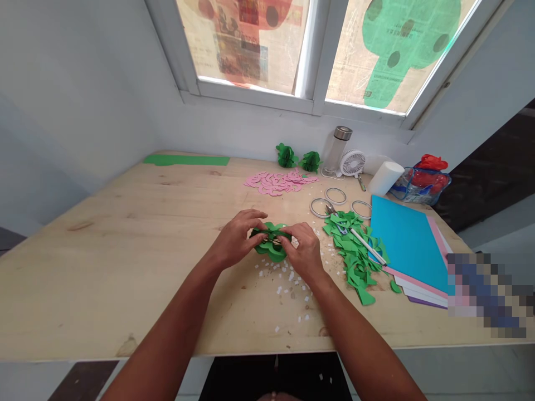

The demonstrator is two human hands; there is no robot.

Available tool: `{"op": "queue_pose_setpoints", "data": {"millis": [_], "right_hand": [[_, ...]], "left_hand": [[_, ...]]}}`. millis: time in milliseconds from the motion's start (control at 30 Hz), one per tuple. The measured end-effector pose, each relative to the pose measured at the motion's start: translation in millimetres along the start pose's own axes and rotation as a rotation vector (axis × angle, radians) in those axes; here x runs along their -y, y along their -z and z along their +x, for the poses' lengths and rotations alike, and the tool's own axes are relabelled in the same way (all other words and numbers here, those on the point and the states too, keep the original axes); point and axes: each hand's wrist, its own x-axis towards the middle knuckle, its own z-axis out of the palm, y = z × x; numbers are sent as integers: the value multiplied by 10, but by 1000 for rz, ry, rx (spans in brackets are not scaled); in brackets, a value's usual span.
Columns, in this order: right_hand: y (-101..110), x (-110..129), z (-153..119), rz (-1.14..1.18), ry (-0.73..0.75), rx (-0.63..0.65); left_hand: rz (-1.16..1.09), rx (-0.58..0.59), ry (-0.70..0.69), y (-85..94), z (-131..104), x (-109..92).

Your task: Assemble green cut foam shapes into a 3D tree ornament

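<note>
Between my two hands is a green paper flower (276, 255) made of layered, scalloped petals, held just over the wooden table. My left hand (238, 238) pinches its left side with thumb and fingers. On the opposite side, my right hand (304, 248) grips the flower's edge the same way. Thin pale strips show in the gap between the layers; I cannot make out what they are. Small white paper bits (284, 275) lie scattered on the table below my hands.
Green paper scraps (357, 262) are heaped at the right, with scissors (334, 214), white pens (368, 246) and tape rolls (321, 208) beside them. Coloured sheets (407, 239) lie further right. Pink cutouts (278, 182), finished green flowers (286, 156), a bottle (336, 150) and a fan (352, 164) stand behind.
</note>
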Motion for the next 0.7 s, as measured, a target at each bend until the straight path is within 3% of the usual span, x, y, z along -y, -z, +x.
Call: {"op": "queue_pose_setpoints", "data": {"millis": [167,400,700], "right_hand": [[-4,8,-3,-3,69,-35],[25,21,1,-62,116,-104],[59,41,20,-116,108,-165]], "left_hand": [[-9,30,-62,2,33,-64],[88,-197,-243,-29,42,-84],[132,-291,-292,-65,9,-73]]}}
